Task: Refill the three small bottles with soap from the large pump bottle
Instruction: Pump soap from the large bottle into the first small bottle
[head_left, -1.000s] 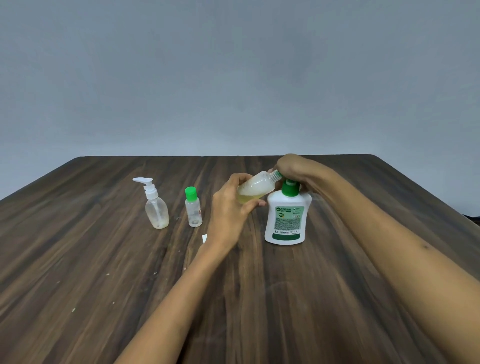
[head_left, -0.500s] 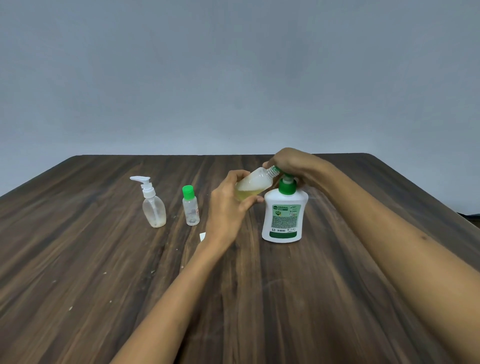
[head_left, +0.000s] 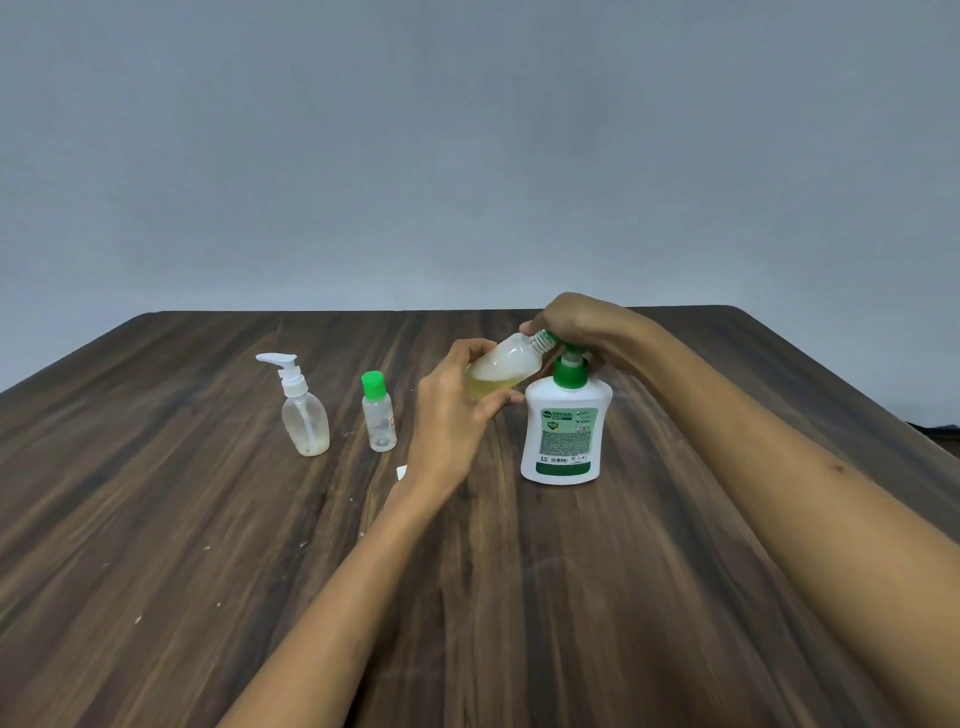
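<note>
While the left hand (head_left: 452, 410) grips a capless small bottle (head_left: 506, 366) tilted with its threaded neck up toward 1 o'clock, the right hand (head_left: 576, 325) curls over the pump head of the large pump bottle (head_left: 563, 431); neck sits right at the pump spout under the fingers; yellowish soap pooled in the tilted bottle's lower part; pump bottle upright on the table (head_left: 519, 597), centre-right; at 9 o'clock of the left hand, green-capped bottle (head_left: 378, 413); further toward 9, clear pump bottle (head_left: 303, 415), both upright, apart.
</note>
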